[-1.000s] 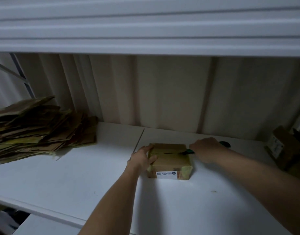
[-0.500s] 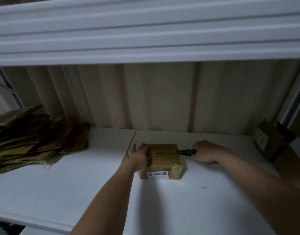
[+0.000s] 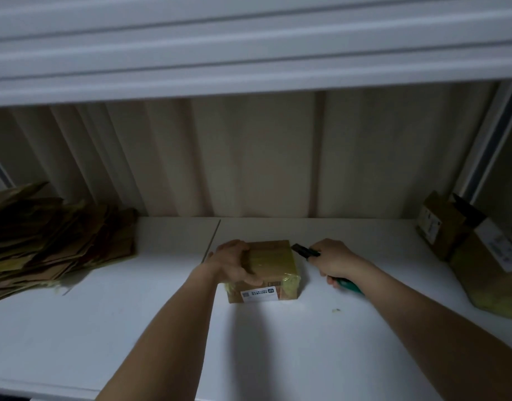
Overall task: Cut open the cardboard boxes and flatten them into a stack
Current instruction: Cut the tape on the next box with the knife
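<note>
Right now the biggest thing in my view is the white shelf (image 3: 133, 328), filling the lower half of the frame under a pale corrugated back wall (image 3: 249, 157). At the left edge lies the stack of flattened cardboard (image 3: 52, 241), loose and fanned, with yellow tape scraps showing. At the right edge stand the opened cardboard boxes (image 3: 474, 250), well apart from my hands.

Centre frame, on the shelf, sits the small taped box (image 3: 270, 270), closed, wrapped in yellowish tape, a white barcode label (image 3: 259, 294) on its near face. My left hand (image 3: 234, 263) is draped over its left top edge, fingers curled down the near side and thumb at the back, holding it steady. My right hand (image 3: 334, 260) is wrapped round the green-handled utility knife (image 3: 304, 250); the dark tip points at the box's upper right corner, just beside it. Whether it touches I cannot tell.

I judge the box light and fairly stiff, though its top would give under hard pressing, and the glossy tape looks slippery. Holding by the cardboard edges, as the left hand does, seems safest, with fingers kept clear of the blade's line along the tape seam.

A small scrap (image 3: 335, 310) lies on the shelf, lower right of the box.
</note>
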